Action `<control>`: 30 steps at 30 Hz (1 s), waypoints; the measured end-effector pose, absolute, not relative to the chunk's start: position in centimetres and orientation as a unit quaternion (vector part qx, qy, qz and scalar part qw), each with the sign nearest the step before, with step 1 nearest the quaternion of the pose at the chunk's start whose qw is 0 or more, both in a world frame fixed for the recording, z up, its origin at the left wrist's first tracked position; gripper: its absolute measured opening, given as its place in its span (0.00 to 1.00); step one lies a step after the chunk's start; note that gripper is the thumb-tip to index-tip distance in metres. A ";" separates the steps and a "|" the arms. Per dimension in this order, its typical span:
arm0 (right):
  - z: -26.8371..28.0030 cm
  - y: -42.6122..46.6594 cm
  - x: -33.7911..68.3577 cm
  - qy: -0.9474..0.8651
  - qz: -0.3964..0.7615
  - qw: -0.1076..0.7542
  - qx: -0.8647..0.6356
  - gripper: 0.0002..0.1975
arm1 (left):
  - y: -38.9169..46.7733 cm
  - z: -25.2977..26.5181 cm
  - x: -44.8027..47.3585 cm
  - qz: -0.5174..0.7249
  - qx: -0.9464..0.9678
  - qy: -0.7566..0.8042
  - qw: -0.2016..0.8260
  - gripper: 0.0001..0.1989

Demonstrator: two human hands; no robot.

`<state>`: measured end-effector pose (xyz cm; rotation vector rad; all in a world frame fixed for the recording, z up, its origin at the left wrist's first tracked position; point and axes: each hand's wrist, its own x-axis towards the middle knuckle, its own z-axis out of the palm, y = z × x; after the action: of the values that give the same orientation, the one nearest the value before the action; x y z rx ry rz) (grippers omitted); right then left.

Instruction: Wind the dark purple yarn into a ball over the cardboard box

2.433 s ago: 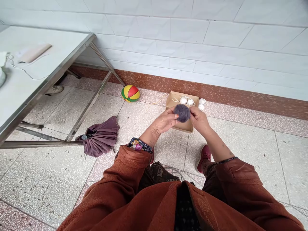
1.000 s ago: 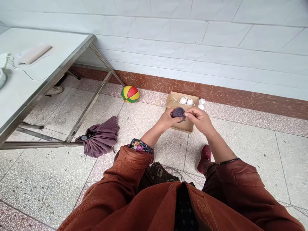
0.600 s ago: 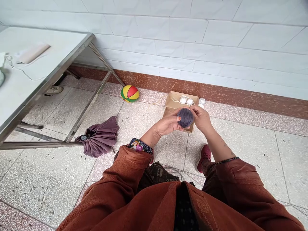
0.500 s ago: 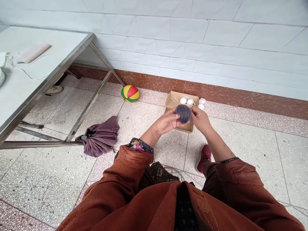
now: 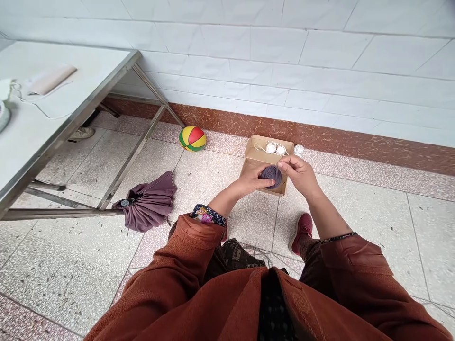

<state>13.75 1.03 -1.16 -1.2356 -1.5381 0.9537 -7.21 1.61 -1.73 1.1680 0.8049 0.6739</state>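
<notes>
A ball of purple-grey yarn [image 5: 271,176] rests in my left hand [image 5: 251,182], the thumb lying across its front. My right hand [image 5: 297,173] is beside the ball at its upper right, thumb and forefinger pinched together; any strand between them is too fine to make out. Beneath both hands, an open cardboard box [image 5: 250,166] sits on the floor by the wall. Small white yarn balls [image 5: 271,148] lie in its far part, with a loose white strand. More white yarn [image 5: 298,149] lies just right of the box, partly covered by my right hand.
A white-topped metal-framed table [image 5: 103,61] stands at left, bearing a rolled pale cloth [image 5: 53,79] and white cord. A folded purple umbrella [image 5: 151,201] lies by its lower rail. A red, yellow and green ball [image 5: 192,138] sits near the table leg. The tiled wall [image 5: 270,47] runs behind.
The yarn ball has tipped lower in my left hand, whose thumb now crosses its front. My right hand has turned and moved slightly right and above the ball.
</notes>
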 end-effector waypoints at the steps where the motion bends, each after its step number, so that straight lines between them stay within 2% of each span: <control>1: -1.5 1.2 13.8 -0.617 0.373 0.462 -0.516 0.12 | 1.3 -1.5 -7.2 0.293 0.514 0.343 0.729 0.33; 5: -2.8 1.6 13.7 -0.604 0.359 0.454 -0.548 0.13 | 0.6 -0.6 -7.1 0.315 0.432 0.276 0.799 0.40; 9: -3.3 1.7 13.6 -0.624 0.350 0.424 -0.554 0.13 | 0.8 -0.3 -7.2 0.358 0.359 0.247 0.826 0.35; 13: -3.0 1.4 13.5 -0.645 0.331 0.409 -0.554 0.15 | 1.6 -0.8 -7.3 0.429 0.338 0.285 0.788 0.31; 18: -1.9 0.5 12.8 -0.707 0.386 0.355 -0.474 0.14 | 2.4 -1.8 -7.2 0.467 0.345 0.376 0.722 0.29; 21: -1.2 0.2 12.7 -0.719 0.405 0.353 -0.441 0.13 | 2.4 -2.2 -7.0 0.456 0.382 0.427 0.681 0.29; 24: -0.7 0.3 13.1 -0.697 0.385 0.398 -0.456 0.12 | 2.1 -2.1 -6.9 0.417 0.427 0.442 0.670 0.29; 30: -1.3 1.2 14.0 -0.661 0.293 0.458 -0.518 0.13 | 1.0 -1.1 -7.0 0.307 0.437 0.363 0.763 0.28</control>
<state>13.97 1.24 -1.32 -1.2750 -1.6273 0.7213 -6.98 0.98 -1.07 0.9495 0.7900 0.6679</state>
